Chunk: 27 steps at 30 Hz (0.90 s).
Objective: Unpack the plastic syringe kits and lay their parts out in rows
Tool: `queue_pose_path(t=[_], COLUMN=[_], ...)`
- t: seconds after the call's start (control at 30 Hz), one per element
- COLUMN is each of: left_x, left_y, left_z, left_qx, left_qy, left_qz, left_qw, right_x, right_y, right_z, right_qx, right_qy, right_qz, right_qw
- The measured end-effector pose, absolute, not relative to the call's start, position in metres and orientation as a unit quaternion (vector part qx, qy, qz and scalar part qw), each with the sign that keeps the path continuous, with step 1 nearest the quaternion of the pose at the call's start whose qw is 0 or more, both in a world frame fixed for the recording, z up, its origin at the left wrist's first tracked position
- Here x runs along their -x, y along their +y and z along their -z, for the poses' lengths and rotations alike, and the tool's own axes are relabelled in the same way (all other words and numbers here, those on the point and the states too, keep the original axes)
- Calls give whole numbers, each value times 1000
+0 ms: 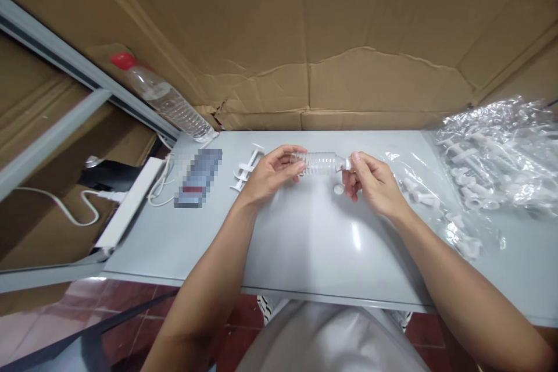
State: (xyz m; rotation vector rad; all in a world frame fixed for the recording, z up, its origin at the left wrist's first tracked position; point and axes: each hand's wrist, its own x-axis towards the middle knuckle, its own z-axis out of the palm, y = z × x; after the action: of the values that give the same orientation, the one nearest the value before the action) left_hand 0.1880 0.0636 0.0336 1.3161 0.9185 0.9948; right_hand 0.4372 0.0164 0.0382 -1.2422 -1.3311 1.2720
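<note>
A small clear ribbed plastic bottle (320, 163) lies sideways in the air above the grey table, its neck pointing right. My left hand (276, 171) is wrapped round the bottle's base end. At the other end, my right hand (370, 180) pinches the white cap (348, 164) at the neck; whether it is screwed down I cannot tell. Just below the neck, a small round whitish disc (339, 189) is on the table, close to my right fingers. White plastic parts with crossbars (247, 168) lie to the left of my left hand.
Plastic bags of white parts (475, 186) cover the table's right side. A large red-capped bottle (168, 102) stands at the back left, near a pixelated flat object (199, 177). A white power strip (128, 203) with cables runs along the left edge. Cardboard (349, 40) walls the back.
</note>
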Motion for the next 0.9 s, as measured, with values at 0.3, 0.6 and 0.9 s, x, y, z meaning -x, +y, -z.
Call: queue_pose_path(t=[0.3,0.6,0.9], left_x=[-180,-130,-124], left_y=[70,71,55], left_z=[-41,-65,-18], left_qx=[-441,-505,-678], left_qy=[486,486,645], left_qz=[-445,-545,-331], left_qw=[610,460,119], right_x=[-441,-438,-429], right_y=[20,17,11], right_z=[-44,-36,-29], right_qx=[471,506,517], right_qy=[-503,-578,-641], right_qz=[-499,-405,-369], right_qw=[525,495,431])
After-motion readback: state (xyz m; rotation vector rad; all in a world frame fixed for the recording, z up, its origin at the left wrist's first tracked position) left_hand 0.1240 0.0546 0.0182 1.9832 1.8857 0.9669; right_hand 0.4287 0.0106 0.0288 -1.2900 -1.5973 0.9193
